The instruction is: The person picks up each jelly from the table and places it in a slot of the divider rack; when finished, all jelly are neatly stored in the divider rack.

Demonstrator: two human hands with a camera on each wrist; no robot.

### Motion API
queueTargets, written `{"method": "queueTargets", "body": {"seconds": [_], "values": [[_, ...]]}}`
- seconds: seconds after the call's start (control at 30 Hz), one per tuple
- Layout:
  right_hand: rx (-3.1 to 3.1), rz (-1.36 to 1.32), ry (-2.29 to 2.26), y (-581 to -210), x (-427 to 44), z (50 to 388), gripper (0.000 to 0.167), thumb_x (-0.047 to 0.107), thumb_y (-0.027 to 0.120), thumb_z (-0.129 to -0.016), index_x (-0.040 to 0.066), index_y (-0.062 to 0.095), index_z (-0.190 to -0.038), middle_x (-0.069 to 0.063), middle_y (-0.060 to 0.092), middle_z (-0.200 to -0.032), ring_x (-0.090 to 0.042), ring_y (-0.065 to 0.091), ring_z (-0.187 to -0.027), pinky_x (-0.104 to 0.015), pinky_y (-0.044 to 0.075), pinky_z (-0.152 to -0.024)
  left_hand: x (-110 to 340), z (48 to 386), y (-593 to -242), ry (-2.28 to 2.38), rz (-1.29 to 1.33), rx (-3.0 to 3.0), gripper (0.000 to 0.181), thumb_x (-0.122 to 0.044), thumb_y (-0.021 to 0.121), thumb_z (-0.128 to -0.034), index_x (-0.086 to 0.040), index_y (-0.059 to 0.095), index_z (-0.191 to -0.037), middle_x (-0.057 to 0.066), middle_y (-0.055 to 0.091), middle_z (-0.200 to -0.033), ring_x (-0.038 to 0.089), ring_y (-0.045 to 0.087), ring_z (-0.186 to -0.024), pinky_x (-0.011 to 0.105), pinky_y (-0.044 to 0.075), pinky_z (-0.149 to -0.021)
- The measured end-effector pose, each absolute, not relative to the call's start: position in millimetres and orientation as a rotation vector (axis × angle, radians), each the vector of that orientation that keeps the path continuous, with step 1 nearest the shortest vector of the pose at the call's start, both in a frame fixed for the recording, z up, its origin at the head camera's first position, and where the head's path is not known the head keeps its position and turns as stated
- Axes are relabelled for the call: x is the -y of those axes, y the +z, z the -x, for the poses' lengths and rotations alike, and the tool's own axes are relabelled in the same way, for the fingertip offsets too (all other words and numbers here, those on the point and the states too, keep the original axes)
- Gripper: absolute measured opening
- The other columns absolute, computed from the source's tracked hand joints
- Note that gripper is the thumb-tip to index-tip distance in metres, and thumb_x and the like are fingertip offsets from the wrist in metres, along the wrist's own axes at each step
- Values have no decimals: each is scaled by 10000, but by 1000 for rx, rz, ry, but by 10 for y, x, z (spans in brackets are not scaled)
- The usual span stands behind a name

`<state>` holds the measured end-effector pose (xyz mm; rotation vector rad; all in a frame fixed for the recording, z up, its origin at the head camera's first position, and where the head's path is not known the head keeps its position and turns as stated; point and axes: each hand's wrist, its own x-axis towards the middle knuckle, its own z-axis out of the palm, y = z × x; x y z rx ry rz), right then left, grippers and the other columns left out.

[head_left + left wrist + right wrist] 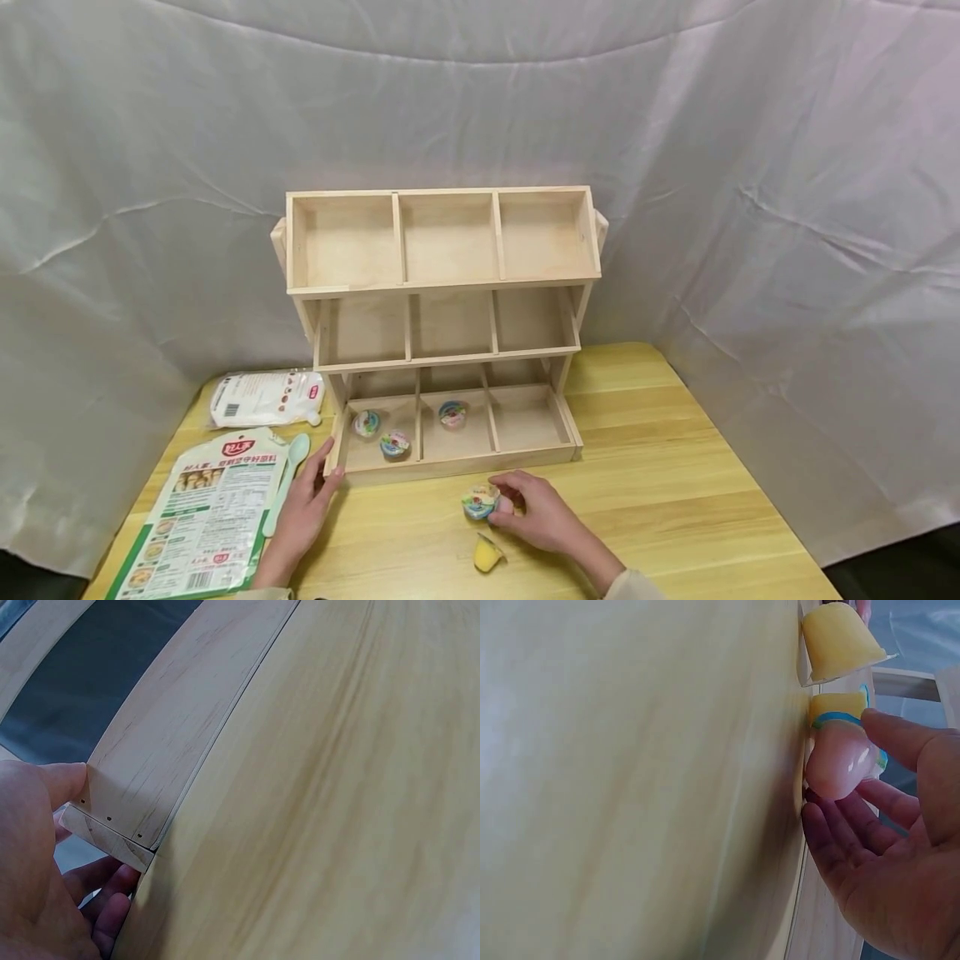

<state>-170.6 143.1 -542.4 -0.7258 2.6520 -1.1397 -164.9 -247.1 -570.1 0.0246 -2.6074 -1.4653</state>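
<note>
My left hand (303,500) holds the lower left corner of a three-tier wooden shelf (465,467). In the left wrist view the thumb lies on the front board and the other fingers curl beside the end panel. On the table before the shelf, my right hand (542,512) pinches a pink jelly cup (841,759) between thumb and fingers. Touching or very close to it is a jelly cup with a printed lid (480,502), yellow in the right wrist view. Another yellow jelly cup (487,553) lies on its side nearer me.
Two jelly cups, one (366,423) behind the other (394,444), sit in the bottom left compartment. One more jelly cup (453,414) is in the bottom middle compartment. Left of the shelf lie a white spouted pouch (262,398), a green-and-white packet (206,508) and a pale green spoon (285,483).
</note>
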Motion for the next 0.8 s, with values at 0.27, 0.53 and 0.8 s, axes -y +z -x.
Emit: {"method": "queueTargets", "body": {"seconds": [0.27,0.53,0.8], "values": [[-2673,717,-1117,-5385,-1412,1720,544,283,825,-888,44,654,-1346,10,688,-1116,-115,611,-925,-225,513,-796,2473,1643,-5693,-1461,-46,2633,625,-333,497,-1107,-75,287,-1636,300,359,-1613,473,419,-1437,51,290,-986],[-2706,697,-1129,-5345,-1442,1741,573,286,846,-859,54,655,-1347,25,697,-1078,-98,618,-932,-236,529,-808,2486,1637,-5688,-1432,-55,2652,628,-345,496,-1107,-74,292,-1635,296,377,-1605,451,438,-1426,139,353,-1026],[-2731,704,-1162,-5241,-1465,1781,579,273,840,-869,59,643,-1369,-20,707,-1173,-165,652,-975,-295,566,-855,2485,1648,-5705,-1431,-41,2639,628,-342,498,-1106,-72,293,-1634,305,401,-1588,446,458,-1410,59,303,-966]]}}
